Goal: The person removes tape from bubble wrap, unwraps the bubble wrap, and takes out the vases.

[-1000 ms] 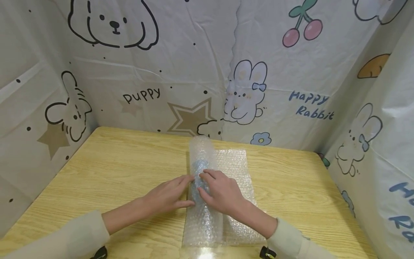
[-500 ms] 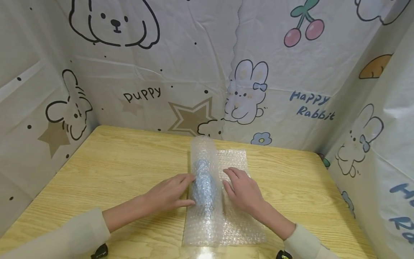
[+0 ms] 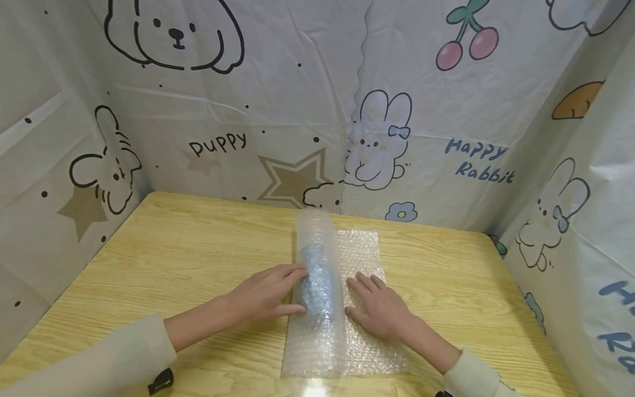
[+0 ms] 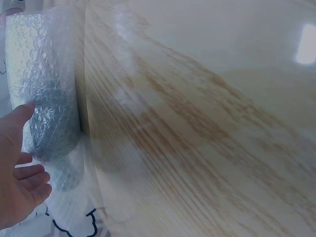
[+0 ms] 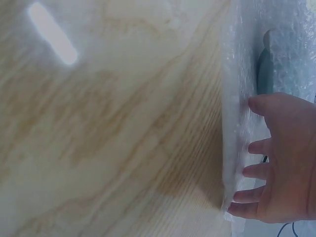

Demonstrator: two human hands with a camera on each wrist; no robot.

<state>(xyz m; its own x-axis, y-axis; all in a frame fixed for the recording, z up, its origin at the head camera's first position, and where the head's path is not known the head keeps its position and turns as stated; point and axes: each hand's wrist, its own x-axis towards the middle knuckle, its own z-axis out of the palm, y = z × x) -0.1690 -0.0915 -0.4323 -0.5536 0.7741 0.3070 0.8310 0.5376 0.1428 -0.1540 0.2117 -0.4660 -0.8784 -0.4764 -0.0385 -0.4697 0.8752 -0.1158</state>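
Observation:
A blue object (image 3: pixel 317 286), its kind blurred by the wrapping, lies inside a roll of bubble wrap (image 3: pixel 315 344) near the middle of the table. My left hand (image 3: pixel 265 292) touches the roll's left side, thumb and fingers spread and not wrapped round it. To the right of the roll, a flat stretch of bubble wrap (image 3: pixel 364 355) lies on the wood. My right hand (image 3: pixel 384 311) rests on that flat stretch with fingers extended. In the left wrist view, the left hand (image 4: pixel 22 173) shows its thumb against the wrap. The right wrist view has the right hand's fingers (image 5: pixel 259 171) on the sheet.
The wood-grain table (image 3: pixel 198 237) extends to both sides of the wrap. A printed cloth (image 3: pixel 278 99) with cartoon animals hangs behind the table and along its sides. Light glares off the table's front edge.
My right hand has left the top of the roll and moved right onto the flat bubble wrap. The roll has shifted slightly right, with my left hand following against its side.

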